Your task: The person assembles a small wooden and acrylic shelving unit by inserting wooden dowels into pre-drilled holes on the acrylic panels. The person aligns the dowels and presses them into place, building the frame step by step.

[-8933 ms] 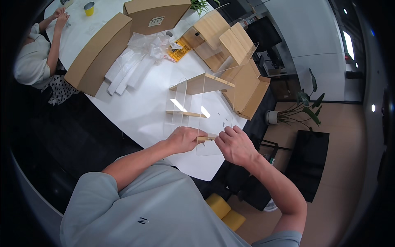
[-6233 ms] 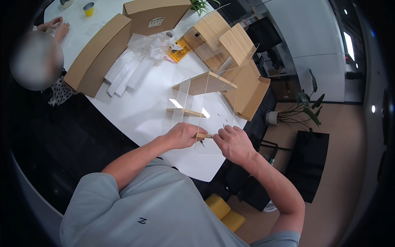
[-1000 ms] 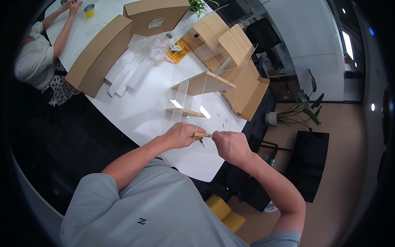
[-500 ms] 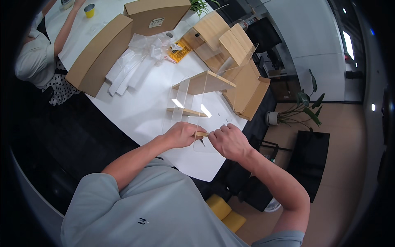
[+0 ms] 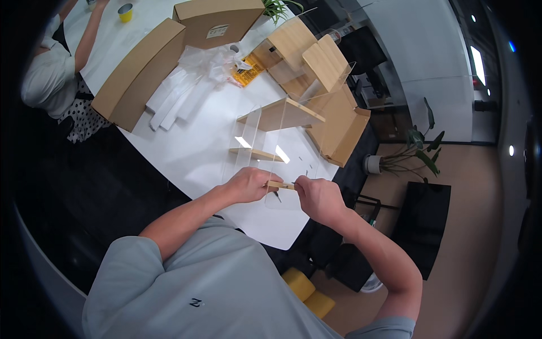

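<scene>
A partly built rack of clear panels [image 5: 270,135] and light wooden boards stands on the white table in front of me. My left hand [image 5: 247,185] is closed round the nearest wooden strip [image 5: 287,185], whose end pokes out past a clear panel. At that end, my right hand [image 5: 322,199] is pinched closed, its fingertips against or just beside the wood. Whatever sits between them is hidden or too small to name. A larger wooden board [image 5: 288,113] and a narrow one [image 5: 257,154] sit farther up the rack. Under my left fingers shows a thin dark piece [image 5: 277,196].
Small screw-like bits [image 5: 308,166] lie right of the rack. Beyond are an open cardboard box [image 5: 339,127], another wood-and-clear unit [image 5: 324,59], plastic wrapping [image 5: 195,79] and tall cartons [image 5: 141,70]. Another person [image 5: 51,85] is at the far left, near a yellow cup [image 5: 125,13].
My right hand has drawn back a little to the right and turned, baring more of the wooden strip's end. My left hand keeps its hold in place.
</scene>
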The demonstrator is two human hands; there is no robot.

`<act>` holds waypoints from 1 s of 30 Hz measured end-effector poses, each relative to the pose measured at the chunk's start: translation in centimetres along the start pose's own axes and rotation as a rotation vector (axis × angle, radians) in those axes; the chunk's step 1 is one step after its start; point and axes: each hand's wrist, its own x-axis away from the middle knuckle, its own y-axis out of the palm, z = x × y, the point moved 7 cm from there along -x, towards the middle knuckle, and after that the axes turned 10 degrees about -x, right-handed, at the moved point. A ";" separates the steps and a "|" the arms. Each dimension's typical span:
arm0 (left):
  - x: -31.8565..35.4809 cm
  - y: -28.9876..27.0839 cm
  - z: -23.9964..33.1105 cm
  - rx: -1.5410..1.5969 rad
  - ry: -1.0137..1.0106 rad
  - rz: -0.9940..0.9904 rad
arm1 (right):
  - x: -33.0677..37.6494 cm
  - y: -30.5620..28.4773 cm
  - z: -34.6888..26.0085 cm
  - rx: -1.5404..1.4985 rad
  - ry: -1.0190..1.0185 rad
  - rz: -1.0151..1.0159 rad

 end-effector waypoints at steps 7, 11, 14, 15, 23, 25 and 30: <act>-0.3 -0.1 0.2 0.020 0.003 0.003 | -0.1 1.0 -0.4 0.142 -0.329 0.038; -0.3 0.2 0.0 0.009 0.006 0.011 | 0.0 0.7 -0.9 0.201 -0.427 0.073; -0.3 0.1 0.1 0.017 0.011 0.013 | 0.2 0.5 -0.8 0.232 -0.436 0.071; -0.3 0.1 0.0 0.017 0.004 0.010 | 0.1 0.5 -0.8 0.239 -0.450 0.074; -0.3 0.2 0.1 -0.012 -0.023 -0.015 | 0.2 1.3 -2.1 0.495 -0.657 0.054; -0.3 0.3 0.0 -0.011 -0.007 -0.008 | -0.2 1.7 -1.2 0.360 -0.443 -0.009; -0.1 0.2 -0.1 -0.007 -0.001 -0.004 | -1.3 2.7 1.5 -0.535 0.353 -0.179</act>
